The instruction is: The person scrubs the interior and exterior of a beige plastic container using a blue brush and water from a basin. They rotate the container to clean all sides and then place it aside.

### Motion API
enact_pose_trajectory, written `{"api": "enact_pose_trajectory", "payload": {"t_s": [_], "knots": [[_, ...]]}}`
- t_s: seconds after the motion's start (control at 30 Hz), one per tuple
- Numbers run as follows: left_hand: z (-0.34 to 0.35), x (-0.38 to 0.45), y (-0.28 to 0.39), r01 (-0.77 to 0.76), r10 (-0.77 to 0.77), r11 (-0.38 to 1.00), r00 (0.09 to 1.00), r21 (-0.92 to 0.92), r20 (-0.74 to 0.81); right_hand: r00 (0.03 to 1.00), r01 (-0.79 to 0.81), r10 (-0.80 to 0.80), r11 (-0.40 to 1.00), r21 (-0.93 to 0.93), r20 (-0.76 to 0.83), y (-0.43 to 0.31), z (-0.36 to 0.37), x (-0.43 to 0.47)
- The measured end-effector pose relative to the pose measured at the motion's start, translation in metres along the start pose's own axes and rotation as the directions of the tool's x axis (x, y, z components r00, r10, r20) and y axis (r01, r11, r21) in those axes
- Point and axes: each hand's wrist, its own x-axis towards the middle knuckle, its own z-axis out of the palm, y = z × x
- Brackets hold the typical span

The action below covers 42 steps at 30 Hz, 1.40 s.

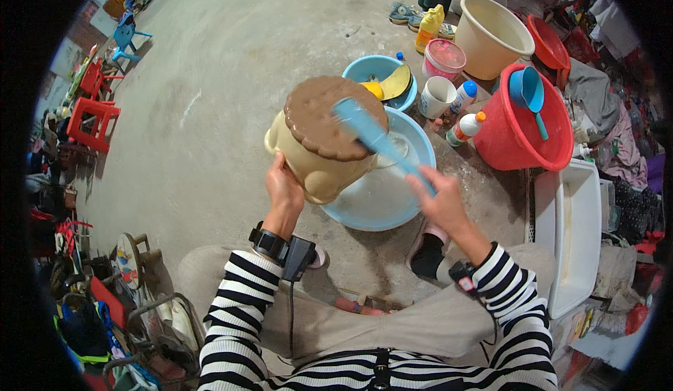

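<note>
Over a light blue basin [363,207] on the floor is a cream plastic stool [326,172] with a brown, biscuit-shaped top [326,112]. My left hand [284,183] supports the stool low on its left side. In my right hand [439,199] is the handle of a blue brush [370,128], blurred by motion. The brush head lies over the brown top; its bristles are mostly hidden. Cloudy water fills part of the basin, which the stool partly covers.
A smaller blue basin [357,67] holds a yellow-handled item [395,82]. To the right stand a white cup [437,97], several bottles, a red bucket [486,138] with a blue dipper [526,88], a cream bucket [478,49] and a white tub [591,243]. Red stools [92,125] are far left.
</note>
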Motion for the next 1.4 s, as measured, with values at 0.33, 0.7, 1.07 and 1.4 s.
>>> {"api": "enact_pose_trajectory", "payload": {"t_s": [0.33,0.7,1.07,1.4], "knots": [[0.005,-0.005,-0.005,-0.025,0.005,0.985,0.993,0.170,0.121,0.976,-0.212,0.207,0.975,0.064,0.069,0.005,-0.005,0.014],[0.023,-0.030,-0.017,-0.321,0.029,0.712,0.902,0.625,0.430,0.938,-0.348,0.348,0.937,-0.039,-0.009,0.040,-0.030,0.033],[0.007,-0.011,-0.014,-0.496,0.177,0.551,0.856,0.671,0.486,0.709,-0.143,0.563,0.704,-0.696,0.424,0.102,0.012,-0.017],[0.008,-0.014,-0.009,-0.573,0.189,0.398,0.815,0.716,0.548,0.705,0.001,0.519,0.680,-0.733,0.483,0.136,0.017,-0.019]]}}
